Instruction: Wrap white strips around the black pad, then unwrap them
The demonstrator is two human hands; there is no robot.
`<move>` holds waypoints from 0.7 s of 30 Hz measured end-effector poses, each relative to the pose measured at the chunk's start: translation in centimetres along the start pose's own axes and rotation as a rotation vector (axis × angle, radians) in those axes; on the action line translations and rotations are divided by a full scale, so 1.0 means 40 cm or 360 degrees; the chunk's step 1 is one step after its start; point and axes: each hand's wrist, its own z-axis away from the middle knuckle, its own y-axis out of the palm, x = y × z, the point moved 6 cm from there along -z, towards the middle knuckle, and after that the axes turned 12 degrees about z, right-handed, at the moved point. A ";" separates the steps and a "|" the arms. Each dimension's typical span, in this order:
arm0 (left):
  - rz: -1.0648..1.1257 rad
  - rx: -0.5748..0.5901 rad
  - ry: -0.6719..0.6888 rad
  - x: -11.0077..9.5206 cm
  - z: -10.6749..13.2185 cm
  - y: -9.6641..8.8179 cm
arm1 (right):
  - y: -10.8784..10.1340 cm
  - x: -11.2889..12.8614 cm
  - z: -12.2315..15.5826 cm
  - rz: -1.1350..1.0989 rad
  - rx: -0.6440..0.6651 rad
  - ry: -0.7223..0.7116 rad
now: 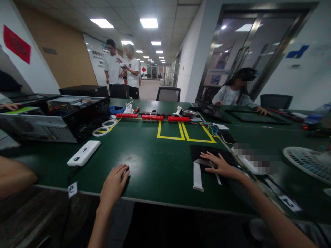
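Observation:
My left hand (113, 184) lies on the green table (157, 165) near its front edge, with its fingers stretched out. A dark patch shows between thumb and forefinger; I cannot tell whether it is a shadow or an object. My right hand (222, 167) rests with fingers spread on a flat black sheet (196, 151). Beneath and beside its fingers runs a folded white ribbon cable (197, 177), its wide end pointing toward me. A thin pale strip (217, 175) sticks out below that hand.
An open computer case (77, 120), white rings (100, 132) and a white power bank (84, 153) are at left. Red power strips (152, 117) line the back behind yellow tape outlines (170, 137). A fan (307, 162) stands right. A co-worker (236, 89) sits across, touching a black frame.

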 end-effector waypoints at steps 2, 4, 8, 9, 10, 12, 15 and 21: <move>-0.0004 -0.0008 -0.0001 0.000 0.000 0.000 | -0.006 -0.024 0.012 -0.0020 -0.0027 0.0039; -0.0001 -0.0016 0.0000 0.000 -0.001 -0.001 | -0.018 -0.032 0.022 -0.0065 -0.0044 0.0051; 0.0002 -0.0017 0.0003 0.000 -0.001 -0.001 | -0.049 -0.052 0.048 -0.0258 -0.0127 0.0063; 0.0000 -0.0016 0.0007 0.000 -0.001 -0.001 | -0.055 -0.064 0.059 -0.0297 -0.0159 0.0064; -0.0003 -0.0015 0.0010 0.001 -0.002 -0.001 | -0.059 -0.078 0.072 -0.0312 -0.0187 0.0065; -0.0009 -0.0019 0.0015 0.001 -0.002 -0.001 | -0.057 -0.109 0.101 -0.0255 -0.0221 0.0074; -0.0007 -0.0039 0.0022 -0.001 -0.002 -0.004 | -0.045 -0.154 0.141 -0.0035 -0.0267 0.0144; 0.0007 -0.0036 0.0006 -0.004 -0.001 -0.006 | -0.041 -0.167 0.166 0.0295 -0.0271 0.0261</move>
